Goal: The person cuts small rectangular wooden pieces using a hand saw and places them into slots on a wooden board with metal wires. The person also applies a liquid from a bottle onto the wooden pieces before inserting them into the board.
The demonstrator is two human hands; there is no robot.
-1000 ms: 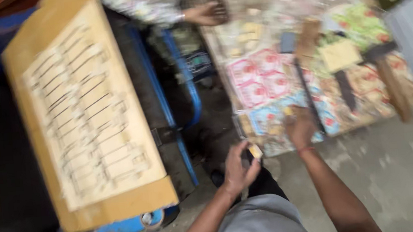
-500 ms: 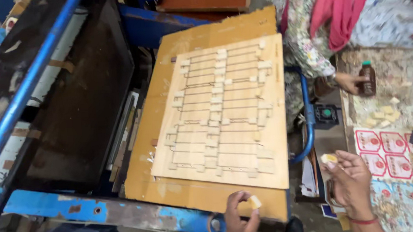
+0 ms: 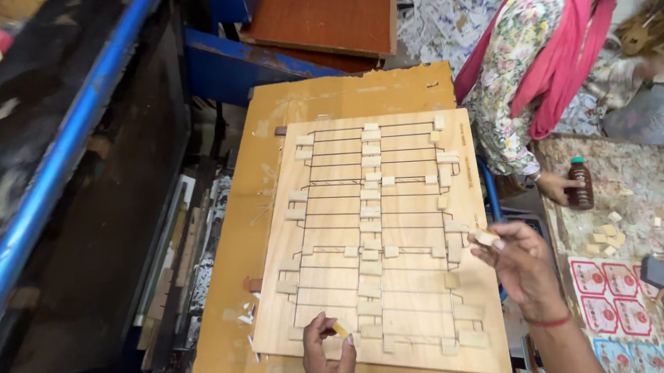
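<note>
Blue-painted steel framing (image 3: 55,177) of a heavy machine fills the near side of this cluttered workshop, with a dark metal bed beside it and a brown wooden panel (image 3: 322,13) leaning further back.

From the head camera, a large tan cardboard sheet (image 3: 234,297) lies tilted on the machine, and on top of it rests a pale plywood die board (image 3: 403,283) crossed by thin dark cutting lines and dotted with small cream foam blocks. The left hand (image 3: 328,360) sits at the board's near edge, fingers pinched on a small yellowish foam piece (image 3: 342,329) that it presses against the wood. The right hand (image 3: 521,262), with a red thread round its wrist, hovers over the board's right edge and grips another small cream foam block (image 3: 484,238) between thumb and fingertips; stuck-on blocks lie just to its left.

Beyond the right hand, another person in a floral top with a pink scarf (image 3: 567,57) sits on the floor, one hand (image 3: 555,186) closed round a small brown bottle with a red cap (image 3: 580,183). Loose foam offcuts (image 3: 606,237) lie near that bottle on the paper-covered floor, and red-and-white printed sheets (image 3: 613,295) lie to the right of the wearer's right wrist.
</note>
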